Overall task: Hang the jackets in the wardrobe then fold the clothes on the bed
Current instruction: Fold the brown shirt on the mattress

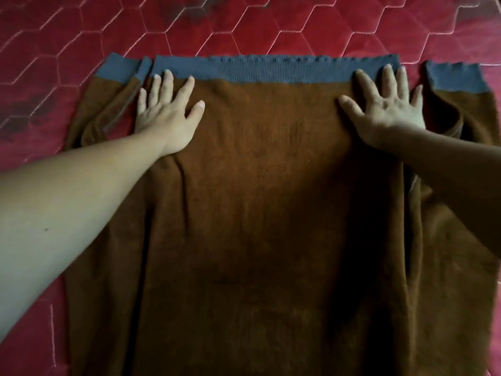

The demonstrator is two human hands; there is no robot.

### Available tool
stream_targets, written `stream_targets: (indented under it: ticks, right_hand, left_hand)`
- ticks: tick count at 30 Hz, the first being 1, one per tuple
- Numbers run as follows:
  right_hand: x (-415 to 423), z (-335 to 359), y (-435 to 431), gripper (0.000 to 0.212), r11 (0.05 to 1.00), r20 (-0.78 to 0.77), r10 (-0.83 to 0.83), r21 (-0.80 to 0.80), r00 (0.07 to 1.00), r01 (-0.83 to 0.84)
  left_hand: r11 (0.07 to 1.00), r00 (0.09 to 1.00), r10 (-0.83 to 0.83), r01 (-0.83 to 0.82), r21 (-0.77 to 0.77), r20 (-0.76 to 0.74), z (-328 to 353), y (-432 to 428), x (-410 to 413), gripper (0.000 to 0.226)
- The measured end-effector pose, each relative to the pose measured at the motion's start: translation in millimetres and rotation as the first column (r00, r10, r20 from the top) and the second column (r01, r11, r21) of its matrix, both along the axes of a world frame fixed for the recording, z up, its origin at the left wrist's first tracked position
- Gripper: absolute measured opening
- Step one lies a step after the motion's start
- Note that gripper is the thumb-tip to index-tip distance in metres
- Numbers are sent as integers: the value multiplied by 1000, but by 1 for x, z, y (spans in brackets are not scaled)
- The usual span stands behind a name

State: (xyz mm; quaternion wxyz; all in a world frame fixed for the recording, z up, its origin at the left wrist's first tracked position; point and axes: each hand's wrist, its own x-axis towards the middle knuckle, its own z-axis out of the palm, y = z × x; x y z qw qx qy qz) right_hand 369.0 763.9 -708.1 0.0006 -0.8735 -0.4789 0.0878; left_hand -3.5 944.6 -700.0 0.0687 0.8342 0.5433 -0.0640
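I look down on a brown sweater spread flat on the bed, with its grey-blue ribbed band at the edge farthest from me. My left hand lies palm-down on the sweater just below the band's left end. My right hand lies the same way below the band's right end. The fingers of both hands are straight and spread, pressing the knit and gripping nothing. A sleeve ending in the left cuff lies along the sweater's left side, and the right cuff sits just off its right side. I judge this to be the folding part of the task, at the smoothing stage, with no fold yet made in the sweater's body. The next move calls for taking up a sleeve or side and bringing it over the sweater's middle without rucking the knit. Around the sweater the bed is red, quilted in stitched hexagons. Nothing of the room beyond it shows.
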Motion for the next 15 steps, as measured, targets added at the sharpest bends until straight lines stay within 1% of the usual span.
stream_targets:
  ticks: [4,5,6,7,9,10,11,13,14,15]
  right_hand:
    - [-11,1,-13,84,997,25,27,72,999,-29]
    - [-13,2,-19,83,996,5,32,87,999,-32]
    - [-15,5,-26,81,995,-49,34,101,998,-28]
    - [-16,8,-33,78,992,-136,21,127,991,-4]
    - [-16,16,-51,68,967,-332,-51,220,942,130]
    - [-16,21,-64,64,940,-397,-101,262,912,218]
    - [-19,28,-79,59,906,-437,-154,295,886,304]
    - [-29,39,-117,50,830,-504,-256,323,825,455]
    - [-39,44,-136,45,804,-532,-300,306,792,510]
    - [-50,47,-155,42,801,-532,-334,274,778,532]
  left_hand:
    - [999,1000,5,-4,-46,11,3,-12,-4,70]
    - [999,1000,12,-12,-42,17,4,-19,-7,69]
    - [999,1000,14,-13,-43,23,7,-29,-13,68]
    - [998,999,10,-8,-54,32,9,-41,-22,67]
    - [993,996,21,-11,-114,88,14,-68,-44,64]
    - [986,988,60,-36,-161,145,18,-82,-56,62]
    - [975,967,125,-79,-208,220,23,-96,-69,60]
    - [946,884,282,-192,-261,374,34,-123,-90,52]
    - [932,844,341,-245,-268,415,40,-136,-98,47]
    - [920,826,377,-283,-271,419,45,-148,-104,43]
